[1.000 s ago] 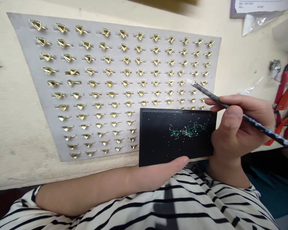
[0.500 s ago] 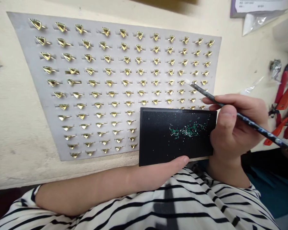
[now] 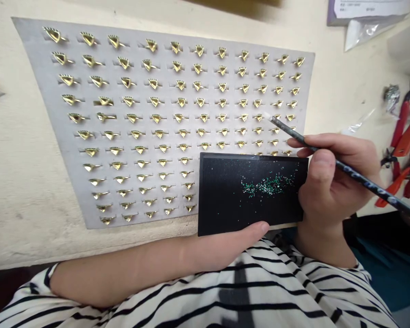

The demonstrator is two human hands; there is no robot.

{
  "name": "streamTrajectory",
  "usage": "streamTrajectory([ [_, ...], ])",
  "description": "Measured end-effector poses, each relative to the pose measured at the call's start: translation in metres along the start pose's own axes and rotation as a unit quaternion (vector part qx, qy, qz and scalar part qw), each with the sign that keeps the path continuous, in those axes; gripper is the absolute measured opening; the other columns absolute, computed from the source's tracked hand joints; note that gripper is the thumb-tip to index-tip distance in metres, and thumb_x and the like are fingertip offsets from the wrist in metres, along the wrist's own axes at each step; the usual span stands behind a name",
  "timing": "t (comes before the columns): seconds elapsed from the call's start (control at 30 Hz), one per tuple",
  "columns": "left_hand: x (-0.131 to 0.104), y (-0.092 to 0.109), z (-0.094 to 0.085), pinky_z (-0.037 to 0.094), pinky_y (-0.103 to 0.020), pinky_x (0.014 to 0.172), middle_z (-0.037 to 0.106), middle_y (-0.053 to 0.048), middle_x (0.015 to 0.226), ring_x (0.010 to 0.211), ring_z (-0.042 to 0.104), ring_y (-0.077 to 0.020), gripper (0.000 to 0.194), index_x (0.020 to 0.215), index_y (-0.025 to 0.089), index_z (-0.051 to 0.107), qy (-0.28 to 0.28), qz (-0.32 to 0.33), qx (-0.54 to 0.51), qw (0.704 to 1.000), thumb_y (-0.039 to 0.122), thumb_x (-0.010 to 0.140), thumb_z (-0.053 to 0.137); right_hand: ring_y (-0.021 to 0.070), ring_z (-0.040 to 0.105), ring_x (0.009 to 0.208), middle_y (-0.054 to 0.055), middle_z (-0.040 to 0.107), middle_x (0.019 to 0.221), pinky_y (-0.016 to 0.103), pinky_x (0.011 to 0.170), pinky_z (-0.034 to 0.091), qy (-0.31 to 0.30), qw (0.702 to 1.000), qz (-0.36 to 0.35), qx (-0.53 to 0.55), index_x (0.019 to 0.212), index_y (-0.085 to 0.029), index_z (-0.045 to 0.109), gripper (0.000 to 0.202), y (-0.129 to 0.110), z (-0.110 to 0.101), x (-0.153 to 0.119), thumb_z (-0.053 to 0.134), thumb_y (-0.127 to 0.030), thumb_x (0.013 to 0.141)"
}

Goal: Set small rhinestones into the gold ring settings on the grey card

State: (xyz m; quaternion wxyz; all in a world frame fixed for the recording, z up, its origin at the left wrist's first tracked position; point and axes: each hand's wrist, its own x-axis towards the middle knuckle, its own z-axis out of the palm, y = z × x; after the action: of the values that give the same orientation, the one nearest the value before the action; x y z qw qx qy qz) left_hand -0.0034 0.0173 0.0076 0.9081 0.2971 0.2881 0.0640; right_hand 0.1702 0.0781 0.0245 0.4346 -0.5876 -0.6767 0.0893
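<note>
- Nearest, the left hand [image 3: 225, 248] lies at the near edge of the black tray [image 3: 222, 200]. Only its thumb shows, pressed on the tray's near rim; the fingers are hidden under the tray, so their grip cannot be told.
- One black tray, with a scatter of tiny green and clear stones [image 3: 268, 186] too small to count. It covers the near right corner of the grey board [image 3: 37, 68].
- The right hand [image 3: 331, 187], just right of the tray, pinches one thin dark stick [image 3: 345, 169] between thumb and forefinger. The stick's back end is cut off at the right edge.
- The stick's pale tip reaches over the tray to the board, at a ring [image 3: 277, 117] in the fifth row; whether it touches is unclear.
- The board on the desk [image 3: 17, 191] carries gold rings in eleven columns; rows behind the tray are hidden.
- Far right, red-handled pliers [image 3: 405, 125], partly cut off.
</note>
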Motion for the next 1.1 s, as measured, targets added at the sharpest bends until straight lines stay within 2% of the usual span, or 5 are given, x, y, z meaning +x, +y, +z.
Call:
streamTrajectory([
  [0.27, -0.0003, -0.0013, -0.0003, 0.008, -0.042, 0.130, 0.050, 0.002, 0.153, 0.153, 0.026, -0.0237, 0.064, 0.147, 0.030, 0.048, 0.012, 0.008, 0.004, 1.000, 0.065, 0.095, 0.036, 0.0153, 0.072, 0.081, 0.000, 0.069, 0.091, 0.036, 0.068, 0.056, -0.003, 1.000, 0.003, 0.001, 0.099, -0.020, 0.069, 0.020, -0.0011, -0.0023, -0.0004, 0.052, -0.021, 0.089],
  [0.43, 0.0011, -0.0028, 0.0001, 0.012, -0.042, 0.129, 0.049, 0.002, 0.154, 0.148, 0.038, -0.0243, 0.064, 0.144, 0.030, 0.051, -0.005, 0.006, 0.008, 1.000, 0.066, 0.094, 0.034, 0.0167, 0.072, 0.081, 0.001, 0.070, 0.089, 0.039, 0.071, 0.057, -0.004, 1.000, 0.001, -0.002, 0.098, -0.019, 0.069, 0.019, -0.0007, -0.0018, -0.0005, 0.053, -0.021, 0.088],
  [0.57, 0.0016, -0.0034, -0.0004, 0.014, -0.044, 0.129, 0.040, 0.002, 0.160, 0.151, 0.031, -0.0267, 0.067, 0.147, 0.030, 0.047, -0.003, -0.005, 0.018, 1.000, 0.068, 0.093, 0.033, 0.0169, 0.072, 0.081, 0.001, 0.070, 0.090, 0.039, 0.071, 0.057, -0.011, 1.000, 0.002, 0.001, 0.099, -0.018, 0.069, 0.019, 0.0000, -0.0011, -0.0005, 0.053, -0.021, 0.088],
  [0.9, 0.0000, -0.0024, -0.0003, 0.014, -0.042, 0.129, 0.043, 0.002, 0.158, 0.151, 0.031, -0.0242, 0.065, 0.146, 0.029, 0.048, -0.016, -0.004, -0.004, 1.000, 0.066, 0.095, 0.033, 0.0154, 0.072, 0.082, 0.002, 0.070, 0.090, 0.036, 0.070, 0.055, -0.012, 1.000, 0.001, 0.003, 0.099, -0.018, 0.070, 0.020, -0.0013, -0.0013, -0.0004, 0.053, -0.021, 0.088],
  [1.1, 0.0007, -0.0041, -0.0004, 0.016, -0.044, 0.129, 0.049, 0.002, 0.154, 0.147, 0.038, -0.0264, 0.067, 0.143, 0.031, 0.053, -0.028, -0.010, -0.008, 1.000, 0.069, 0.093, 0.030, 0.0096, 0.068, 0.067, -0.004, 0.068, 0.075, 0.028, 0.052, 0.045, 0.058, 0.994, -0.062, 0.067, 0.092, -0.021, 0.072, 0.018, 0.0046, -0.0025, 0.0038, 0.054, -0.021, 0.087],
])
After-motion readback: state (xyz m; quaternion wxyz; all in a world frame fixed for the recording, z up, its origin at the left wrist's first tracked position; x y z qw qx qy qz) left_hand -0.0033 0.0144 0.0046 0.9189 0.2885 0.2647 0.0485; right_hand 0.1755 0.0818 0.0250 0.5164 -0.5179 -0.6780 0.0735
